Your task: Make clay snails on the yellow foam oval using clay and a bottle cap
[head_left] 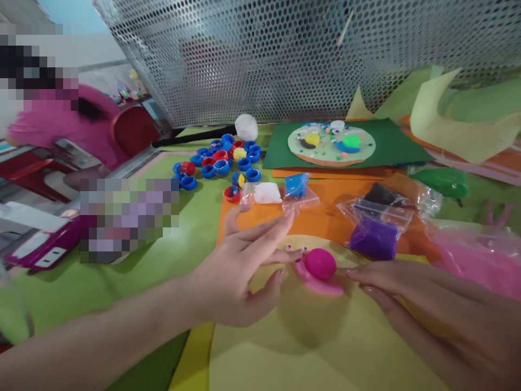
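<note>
A small snail shape lies on the pale yellow paper [317, 347]. Its body is pink clay [323, 287], and a magenta bottle cap [321, 264] forms the shell. Two small eyes show at its left end. My left hand [244, 266] is open with fingers spread, one fingertip touching the snail's head end beside the cap. From the right, my right hand [423, 304] reaches in with its fingers stretched out. Its index fingertip is at the cap's right edge, and the thumb is below it, apart. Neither hand grips anything. The right hand's other fingers are partly hidden.
Several blue and red bottle caps [221, 166] lie at the back left. Bags hold white clay [267, 193], blue clay [296, 185], purple clay [373, 238] and pink clay [480, 258]. A round snail picture [331, 155] rests on green card [280, 144]. A person in pink [61, 127] sits left.
</note>
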Demonstrator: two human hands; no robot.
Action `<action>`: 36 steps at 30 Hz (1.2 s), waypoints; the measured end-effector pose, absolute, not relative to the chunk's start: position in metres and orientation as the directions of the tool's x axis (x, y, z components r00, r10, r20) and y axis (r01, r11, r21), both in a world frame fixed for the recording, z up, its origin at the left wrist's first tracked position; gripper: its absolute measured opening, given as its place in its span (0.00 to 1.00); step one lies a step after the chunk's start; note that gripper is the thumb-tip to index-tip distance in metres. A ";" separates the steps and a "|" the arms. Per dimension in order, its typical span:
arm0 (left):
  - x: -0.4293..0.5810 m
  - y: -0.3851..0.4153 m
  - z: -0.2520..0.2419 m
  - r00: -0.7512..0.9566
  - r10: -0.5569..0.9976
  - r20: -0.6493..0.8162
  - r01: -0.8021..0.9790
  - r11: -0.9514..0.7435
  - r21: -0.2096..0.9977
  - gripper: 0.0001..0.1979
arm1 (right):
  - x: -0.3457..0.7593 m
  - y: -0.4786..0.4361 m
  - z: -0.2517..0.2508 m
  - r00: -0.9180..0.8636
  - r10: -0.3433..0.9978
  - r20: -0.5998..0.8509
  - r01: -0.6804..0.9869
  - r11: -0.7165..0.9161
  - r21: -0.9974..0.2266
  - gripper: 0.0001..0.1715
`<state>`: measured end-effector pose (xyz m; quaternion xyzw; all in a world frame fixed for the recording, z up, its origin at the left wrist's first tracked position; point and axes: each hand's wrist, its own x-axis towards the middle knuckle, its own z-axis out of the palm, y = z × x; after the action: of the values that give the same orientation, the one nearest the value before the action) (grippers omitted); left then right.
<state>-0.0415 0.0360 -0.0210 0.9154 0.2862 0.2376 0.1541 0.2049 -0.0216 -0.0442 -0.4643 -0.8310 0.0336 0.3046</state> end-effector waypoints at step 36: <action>-0.044 0.027 -0.026 0.641 0.734 0.223 0.557 -0.645 0.524 0.35 | 0.198 -0.014 -0.024 -0.374 0.762 0.528 0.727 0.595 -0.343 0.12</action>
<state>-0.0444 0.0268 -0.0258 0.8816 0.3661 0.2128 0.2085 0.1977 -0.0143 -0.0236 -0.4495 -0.8286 0.0262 0.3328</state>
